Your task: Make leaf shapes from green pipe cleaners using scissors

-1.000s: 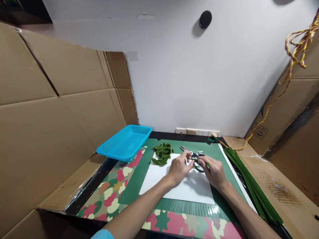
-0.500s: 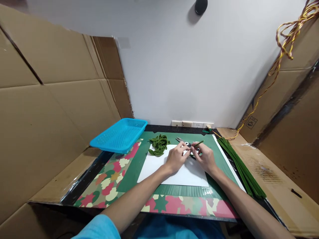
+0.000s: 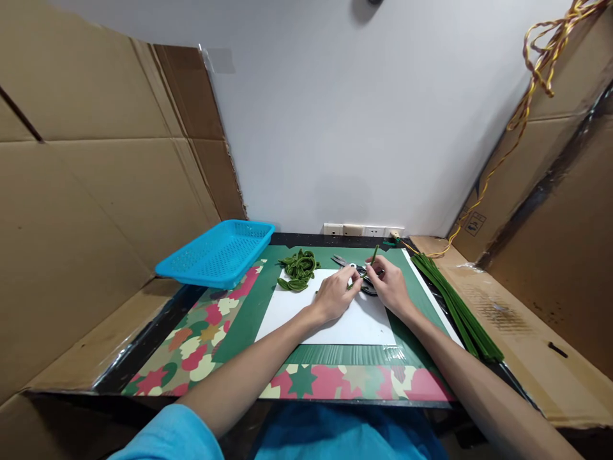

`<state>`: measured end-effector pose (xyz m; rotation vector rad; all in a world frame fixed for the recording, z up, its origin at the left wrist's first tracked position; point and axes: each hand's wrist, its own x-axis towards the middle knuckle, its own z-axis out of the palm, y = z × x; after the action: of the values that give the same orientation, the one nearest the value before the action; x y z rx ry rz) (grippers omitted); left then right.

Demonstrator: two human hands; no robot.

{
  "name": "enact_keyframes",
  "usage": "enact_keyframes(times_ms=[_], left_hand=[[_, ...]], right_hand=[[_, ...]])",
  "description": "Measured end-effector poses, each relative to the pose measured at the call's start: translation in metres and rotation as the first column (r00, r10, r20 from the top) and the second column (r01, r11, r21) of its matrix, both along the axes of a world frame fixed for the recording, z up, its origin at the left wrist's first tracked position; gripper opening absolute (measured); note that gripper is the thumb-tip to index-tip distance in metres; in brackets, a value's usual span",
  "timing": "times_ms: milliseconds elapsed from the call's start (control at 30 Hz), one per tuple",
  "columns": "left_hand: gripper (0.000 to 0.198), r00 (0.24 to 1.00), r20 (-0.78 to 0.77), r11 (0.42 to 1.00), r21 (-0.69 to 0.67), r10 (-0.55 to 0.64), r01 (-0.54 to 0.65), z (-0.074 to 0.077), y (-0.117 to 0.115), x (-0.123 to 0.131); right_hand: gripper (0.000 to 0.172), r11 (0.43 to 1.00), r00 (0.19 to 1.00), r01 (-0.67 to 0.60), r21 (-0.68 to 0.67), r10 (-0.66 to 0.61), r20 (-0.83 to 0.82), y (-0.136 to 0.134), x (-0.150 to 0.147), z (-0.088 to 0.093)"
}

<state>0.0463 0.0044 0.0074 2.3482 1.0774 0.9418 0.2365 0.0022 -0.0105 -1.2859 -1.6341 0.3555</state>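
Note:
A green pipe cleaner runs between my two hands, its free end sticking up above the right fingers. My left hand pinches it near its lower end, over the white sheet. My right hand closes on it a little to the right, at about the same height. Scissors with black handles lie just behind the hands, partly hidden by them, blades pointing to the back left. To the left of my left hand sits a pile of bent, looped green pipe cleaners, partly on the sheet.
A blue plastic basket stands at the back left. Along the right edge lies a bundle of long straight green pipe cleaners. Cardboard walls flank the table; a twisted yellow cable hangs at right, near wall sockets.
My hands have moved slightly apart, and the pipe cleaner's free end now points more upright. The whole view has shifted a little with my head.

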Motion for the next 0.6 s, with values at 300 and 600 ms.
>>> enact_keyframes(times_ms=[300, 600], left_hand=[[0.036, 0.97, 0.243, 0.99, -0.128, -0.028, 0.061, -0.009, 0.014, 0.001], [0.049, 0.91, 0.413, 0.977, -0.18, -0.033, 0.117, -0.018, 0.024, 0.007]], right_hand=[[0.023, 0.998, 0.993, -0.053, -0.016, 0.051, -0.105, 0.003, -0.001, -0.002], [0.034, 0.986, 0.972, -0.166, 0.037, 0.169, -0.164, -0.003, -0.006, -0.004]])
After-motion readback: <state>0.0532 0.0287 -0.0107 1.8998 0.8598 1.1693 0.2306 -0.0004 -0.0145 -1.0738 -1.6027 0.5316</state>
